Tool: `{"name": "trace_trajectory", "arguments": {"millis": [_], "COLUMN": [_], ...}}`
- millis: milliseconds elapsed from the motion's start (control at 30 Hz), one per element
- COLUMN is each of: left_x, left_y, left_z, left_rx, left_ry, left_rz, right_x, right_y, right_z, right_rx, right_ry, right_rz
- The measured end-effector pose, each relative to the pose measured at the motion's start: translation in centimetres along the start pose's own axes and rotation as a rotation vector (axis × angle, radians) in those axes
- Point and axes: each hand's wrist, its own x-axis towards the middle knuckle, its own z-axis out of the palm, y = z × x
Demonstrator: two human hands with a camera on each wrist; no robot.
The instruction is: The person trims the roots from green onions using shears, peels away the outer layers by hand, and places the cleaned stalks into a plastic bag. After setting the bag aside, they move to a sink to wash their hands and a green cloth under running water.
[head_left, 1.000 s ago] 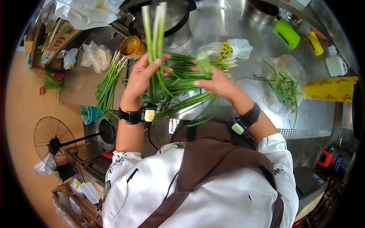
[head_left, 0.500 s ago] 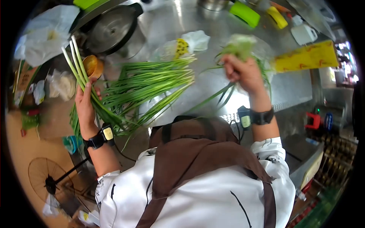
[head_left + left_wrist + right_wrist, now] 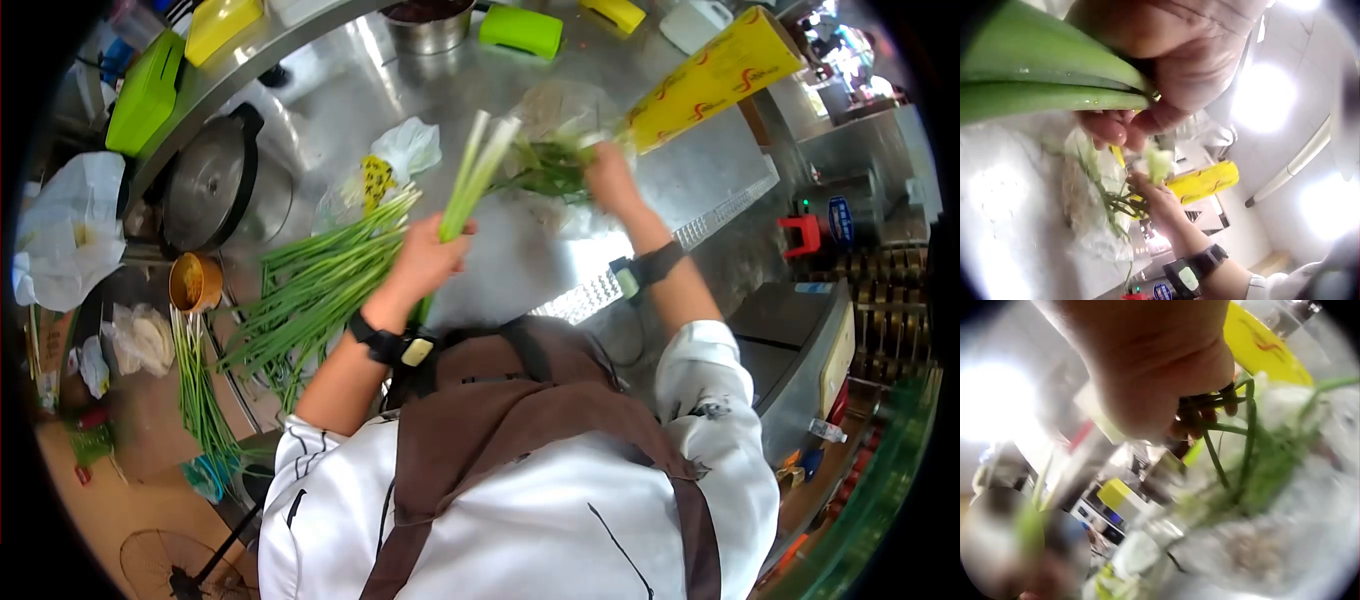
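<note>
In the head view, my left hand [image 3: 430, 255] grips a few scallions [image 3: 468, 180] by their stalks, white ends pointing up and away. Their thick green stalks [image 3: 1035, 94] run out past the curled fingers in the left wrist view. Over on the right, my right hand [image 3: 612, 182] is blurred above a clear plastic bag [image 3: 565, 105] of green trimmings [image 3: 550, 165]. Thin scallion leaves [image 3: 1216, 434] come out from its curled fingers in the right wrist view. A large pile of scallions [image 3: 320, 270] lies on the steel counter left of my left hand.
A yellow roll [image 3: 715, 80] lies beyond the bag. At the left are a lidded pot [image 3: 210, 185], an orange cup [image 3: 195, 283] and a smaller scallion bunch [image 3: 200, 390]. A white plastic bag [image 3: 410, 148] sits behind the pile. Steel counter [image 3: 500, 270] extends between the hands.
The head view has turned rightward. My right hand went from the scallions to the trimmings bag, carrying pulled leaves. The left hand keeps its scallions and has come closer to the bag.
</note>
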Motion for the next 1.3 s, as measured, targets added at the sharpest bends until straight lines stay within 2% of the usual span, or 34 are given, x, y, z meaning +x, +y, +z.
{"name": "trace_trajectory", "arguments": {"millis": [33, 100, 167, 233, 267, 300, 333, 367, 467, 500, 533, 567, 667, 733, 767, 833, 867, 967, 1033, 1067, 1100, 1133, 1167, 1200, 1233, 1267, 1300], "left_x": [1.8, 5.0, 8.1, 10.7, 11.8, 11.1, 10.4, 11.4, 10.7, 8.8, 8.5, 8.1, 5.8, 4.3, 3.2, 1.4, 2.7, 2.3, 1.6, 1.0, 0.8, 0.8, 0.8, 0.2, -0.4, -1.6, -2.4], "left_y": [-1.1, -3.1, -4.7, -6.4, -7.3, -6.1, -4.9, -6.5, -6.9, -4.4, -4.7, -5.1, -4.1, -2.7, -1.5, 0.8, -4.1, -5.1, -3.9, -1.8, -0.5, -0.8, -1.0, -0.4, 0.3, 1.2, 1.4], "left_z": [1.7, 4.7, 7.1, 9.6, 10.6, 11.2, 11.6, 11.7, 10.5, 10.3, 9.6, 8.7, 6.5, 5.3, 4.9, 4.6, 1.2, 0.3, 0.6, 1.3, 1.9, 1.2, 0.3, -0.4, -1.4, -2.4, -3.8], "left_rx": [-0.057, 0.005, 0.072, 0.133, 0.158, 0.194, 0.226, 0.136, 0.090, 0.242, 0.346, 0.453, 0.434, 0.290, 0.299, 0.119, 0.228, 0.182, 0.186, 0.170, 0.152, 0.197, 0.125, 0.189, 0.223, 0.290, 0.347], "left_ry": [-0.037, -0.048, -0.068, 0.052, 0.092, 0.138, 0.176, 0.148, 0.143, 0.205, 0.244, 0.296, 0.338, 0.347, 0.349, 0.472, 0.519, 0.591, 0.584, 0.564, 0.542, 0.539, 0.528, 0.559, 0.558, 0.569, 0.629], "left_rz": [0.013, 0.040, 0.073, 0.123, 0.124, 0.188, 0.270, 0.148, 0.212, 0.304, 0.344, 0.377, 0.297, 0.151, 0.153, 0.060, 0.272, 0.231, 0.192, 0.147, 0.099, 0.177, 0.170, 0.128, 0.161, 0.150, 0.154], "right_x": [-1.4, -3.5, -4.7, -4.9, -4.9, -4.9, -4.8, -4.8, -4.0, -3.7, -3.4, -2.7, 0.9, 3.7, 5.2, 7.6, 8.0, 7.7, 6.6, 5.5, 5.1, 4.5, 4.2, 4.2, 4.3, 5.0, 5.7], "right_y": [1.8, 3.7, 2.1, 2.2, 1.7, 1.2, 2.3, 1.6, 1.4, 1.4, 1.1, 1.4, 2.1, 3.1, 4.0, 5.9, 6.3, 5.2, 3.1, 0.3, -0.3, -0.8, -1.3, -1.2, -2.1, -1.8, -2.7], "right_z": [2.6, 6.3, 5.8, 7.1, 7.3, 7.4, 9.3, 8.7, 8.4, 8.2, 6.6, 6.6, 5.6, 5.4, 5.3, 5.8, 6.5, 9.4, 10.6, 6.6, 5.5, 5.2, 5.5, 6.4, 3.9, 5.0, 2.9], "right_rx": [0.006, -0.206, -0.243, -0.168, -0.148, -0.131, 0.019, 0.089, 0.246, 0.236, 0.144, 0.086, -0.042, -0.206, -0.198, -0.238, -0.238, -0.396, -0.022, -0.217, -0.217, -0.202, -0.178, -0.306, -0.144, -0.146, -0.236], "right_ry": [0.074, 0.001, -0.049, 0.011, -0.031, -0.065, 0.018, -0.060, -0.148, -0.212, -0.249, -0.204, -0.240, -0.195, -0.191, -0.213, -0.213, -0.181, -0.319, -0.455, -0.478, -0.369, -0.273, -0.249, -0.432, -0.576, -0.771], "right_rz": [-0.188, -0.183, -0.186, -0.178, -0.153, -0.122, -0.204, -0.214, -0.293, -0.272, -0.293, -0.337, -0.363, -0.199, -0.199, -0.041, -0.044, -0.093, -0.064, -0.156, -0.167, -0.169, -0.189, -0.246, -0.233, -0.228, -0.356]}}
